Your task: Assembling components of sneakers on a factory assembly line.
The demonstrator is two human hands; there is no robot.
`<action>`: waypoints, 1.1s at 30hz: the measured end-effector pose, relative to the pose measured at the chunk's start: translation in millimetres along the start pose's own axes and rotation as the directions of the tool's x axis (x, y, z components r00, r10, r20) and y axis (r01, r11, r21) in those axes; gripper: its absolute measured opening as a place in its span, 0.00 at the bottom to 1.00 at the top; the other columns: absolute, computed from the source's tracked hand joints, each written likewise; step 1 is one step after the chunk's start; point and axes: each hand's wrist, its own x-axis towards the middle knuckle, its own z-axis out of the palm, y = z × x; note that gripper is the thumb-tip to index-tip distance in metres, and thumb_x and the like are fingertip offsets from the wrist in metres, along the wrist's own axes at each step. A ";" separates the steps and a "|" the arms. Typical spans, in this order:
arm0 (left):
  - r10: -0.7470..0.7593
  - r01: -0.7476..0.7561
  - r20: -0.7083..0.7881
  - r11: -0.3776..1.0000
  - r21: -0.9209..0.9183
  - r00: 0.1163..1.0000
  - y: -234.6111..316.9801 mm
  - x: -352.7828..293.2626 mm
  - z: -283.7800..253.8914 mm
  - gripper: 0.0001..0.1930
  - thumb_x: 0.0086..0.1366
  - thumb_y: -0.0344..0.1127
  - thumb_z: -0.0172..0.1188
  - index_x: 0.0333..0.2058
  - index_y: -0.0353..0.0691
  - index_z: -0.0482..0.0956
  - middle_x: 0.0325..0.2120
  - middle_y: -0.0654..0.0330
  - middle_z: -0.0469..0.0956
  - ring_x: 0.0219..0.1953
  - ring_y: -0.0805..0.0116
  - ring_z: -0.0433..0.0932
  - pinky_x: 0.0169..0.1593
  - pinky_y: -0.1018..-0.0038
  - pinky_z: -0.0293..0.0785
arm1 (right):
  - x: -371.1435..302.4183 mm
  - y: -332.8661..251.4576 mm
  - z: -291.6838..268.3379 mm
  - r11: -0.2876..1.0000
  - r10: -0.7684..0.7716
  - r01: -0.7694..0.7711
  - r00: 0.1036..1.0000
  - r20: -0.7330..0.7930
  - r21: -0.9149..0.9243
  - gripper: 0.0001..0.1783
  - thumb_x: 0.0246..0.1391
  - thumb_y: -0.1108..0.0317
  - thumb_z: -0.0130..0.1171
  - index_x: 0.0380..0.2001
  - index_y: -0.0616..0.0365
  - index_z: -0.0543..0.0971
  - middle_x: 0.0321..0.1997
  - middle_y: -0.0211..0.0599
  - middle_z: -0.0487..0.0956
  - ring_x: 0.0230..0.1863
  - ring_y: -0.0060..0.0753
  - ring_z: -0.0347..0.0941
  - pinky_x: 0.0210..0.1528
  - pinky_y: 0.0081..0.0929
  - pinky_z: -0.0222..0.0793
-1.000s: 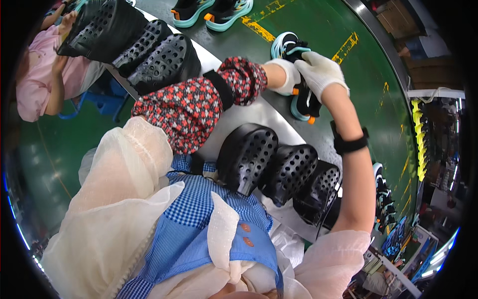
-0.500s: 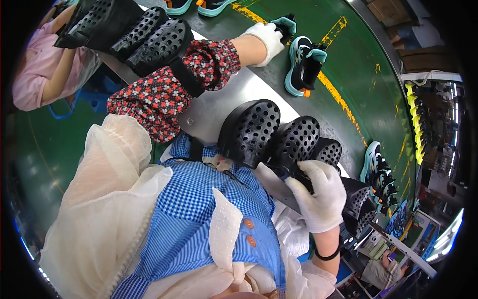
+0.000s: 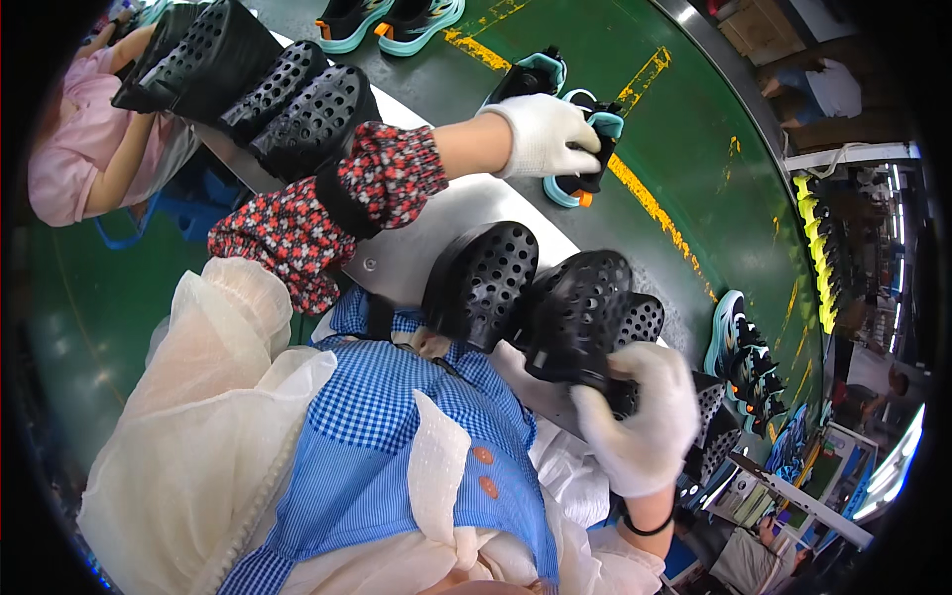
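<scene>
My left hand (image 3: 551, 137), in a white knit glove, reaches over a black and turquoise sneaker (image 3: 563, 190). Its thumb and fingers are slightly apart at the shoe's opening and hide part of it. Another such sneaker (image 3: 540, 69) stands just beyond that hand. My right hand (image 3: 645, 421), also gloved, grips the lower end of a black perforated clog-shaped piece (image 3: 587, 302), which is tilted and a little blurred. A similar black piece (image 3: 484, 283) is to its left, and more of them (image 3: 712, 426) are to the right of it.
A metal ledge (image 3: 421, 238) runs between me and the dark belt with the sneakers. More black perforated pieces (image 3: 315, 114) stand at upper left, beside a person in pink (image 3: 84, 159). Further sneakers (image 3: 744, 357) line up at right. The green floor (image 3: 694, 149) bears yellow lines.
My left hand has come off the farther sneaker and moved nearer, to the second one. My right hand has lifted and tilted the black perforated piece toward me.
</scene>
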 end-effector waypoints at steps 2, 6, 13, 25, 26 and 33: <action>-0.039 0.085 0.091 0.802 -0.591 0.995 15.0 -2.9 -7.3 0.23 0.61 0.46 0.55 0.48 0.34 0.75 0.45 0.52 0.77 0.44 0.63 0.78 0.52 0.72 0.70 | 12.3 -5.1 -18.0 0.999 -0.013 0.010 0.998 -0.061 -0.037 0.18 0.28 0.74 0.69 0.29 0.58 0.76 0.32 0.40 0.76 0.32 0.41 0.73 0.35 0.31 0.71; 0.382 0.248 0.147 -0.230 -0.941 0.913 39.5 -16.3 -0.4 0.32 0.68 0.57 0.46 0.56 0.32 0.65 0.52 0.51 0.71 0.52 0.61 0.73 0.58 0.63 0.67 | 44.2 -2.4 -28.1 0.992 -0.089 0.074 0.986 -0.139 -0.105 0.21 0.30 0.75 0.67 0.34 0.59 0.76 0.35 0.41 0.76 0.34 0.41 0.73 0.37 0.30 0.70; 0.191 0.140 0.083 -0.308 -0.941 0.978 19.2 -19.1 7.4 0.29 0.63 0.57 0.54 0.52 0.38 0.70 0.48 0.54 0.75 0.50 0.63 0.76 0.56 0.66 0.71 | 90.7 17.0 -11.3 0.996 -0.079 0.082 0.993 -0.084 0.034 0.18 0.38 0.74 0.64 0.38 0.61 0.76 0.38 0.42 0.77 0.39 0.41 0.75 0.43 0.31 0.70; -0.095 -0.029 -0.026 -0.036 -0.999 0.995 -0.2 -5.1 6.4 0.23 0.64 0.37 0.53 0.56 0.36 0.63 0.47 0.58 0.70 0.50 0.67 0.72 0.52 0.66 0.72 | 129.2 39.8 20.8 0.964 0.257 -0.262 0.962 0.097 0.039 0.19 0.49 0.56 0.59 0.34 0.63 0.76 0.27 0.49 0.78 0.32 0.49 0.76 0.37 0.35 0.70; -0.085 -0.020 -0.019 -0.014 -1.000 0.996 -4.8 -3.0 9.0 0.23 0.65 0.37 0.52 0.57 0.37 0.63 0.49 0.57 0.69 0.51 0.65 0.71 0.51 0.63 0.73 | 132.7 38.5 21.1 0.960 0.280 -0.280 0.952 0.123 -0.012 0.18 0.49 0.56 0.59 0.33 0.62 0.77 0.27 0.49 0.78 0.31 0.49 0.76 0.36 0.36 0.70; -0.224 0.359 0.280 0.556 -0.750 0.933 -29.5 4.0 15.8 0.22 0.61 0.44 0.59 0.49 0.35 0.75 0.37 0.61 0.78 0.41 0.70 0.78 0.47 0.72 0.75 | 146.5 73.3 43.0 0.927 0.364 -0.337 0.912 0.188 -0.162 0.20 0.49 0.51 0.56 0.29 0.60 0.79 0.24 0.50 0.78 0.31 0.51 0.77 0.37 0.38 0.71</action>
